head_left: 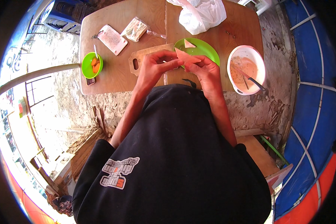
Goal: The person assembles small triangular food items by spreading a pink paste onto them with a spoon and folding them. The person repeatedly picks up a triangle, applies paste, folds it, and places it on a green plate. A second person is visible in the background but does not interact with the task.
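Both your hands pinch a triangular slice over the green plate

Your forearms rise from the lower edge and lean inward, so your left hand (158, 64) and right hand (206, 70) nearly meet above the table (115, 80). Your left wrist bends toward the right, its fingers and thumb closed on the left side of the pale pinkish triangular slice (186, 56); your right thumb and fingers grip its lower right part. The slice is raised in front of the near left part of the green plate (207, 49). One sharp corner points to the upper left, away from you, and its long axis slopes down to the right (your fingertips hide part of the lower edge). A smaller triangular piece (189, 44) lies on the plate, just beyond the slice.
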The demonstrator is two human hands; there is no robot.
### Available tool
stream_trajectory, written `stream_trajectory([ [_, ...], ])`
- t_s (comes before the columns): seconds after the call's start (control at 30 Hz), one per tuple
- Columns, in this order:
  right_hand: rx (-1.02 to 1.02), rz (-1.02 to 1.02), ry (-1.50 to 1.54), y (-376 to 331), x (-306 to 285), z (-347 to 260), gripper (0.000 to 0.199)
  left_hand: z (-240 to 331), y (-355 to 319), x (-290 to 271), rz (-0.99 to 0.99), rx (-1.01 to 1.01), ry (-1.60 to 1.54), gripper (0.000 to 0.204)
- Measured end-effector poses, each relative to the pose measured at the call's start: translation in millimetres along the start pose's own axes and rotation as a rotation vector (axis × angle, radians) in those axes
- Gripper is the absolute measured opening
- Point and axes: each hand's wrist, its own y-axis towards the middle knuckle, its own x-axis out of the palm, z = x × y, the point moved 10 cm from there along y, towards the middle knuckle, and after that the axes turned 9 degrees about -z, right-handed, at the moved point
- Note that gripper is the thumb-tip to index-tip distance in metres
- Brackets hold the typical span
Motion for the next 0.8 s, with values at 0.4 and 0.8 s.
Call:
stream_trajectory([
  [0.4,0.063,0.008,0.024,-9,-2,8,0.019,-14,-2,-2,-0.055,-0.044,0.073,0.016],
  [0.8,0.081,0.197,0.074,-31,-59,48,0.020,-37,-7,-22,0.031,-0.078,0.235,0.019],
])
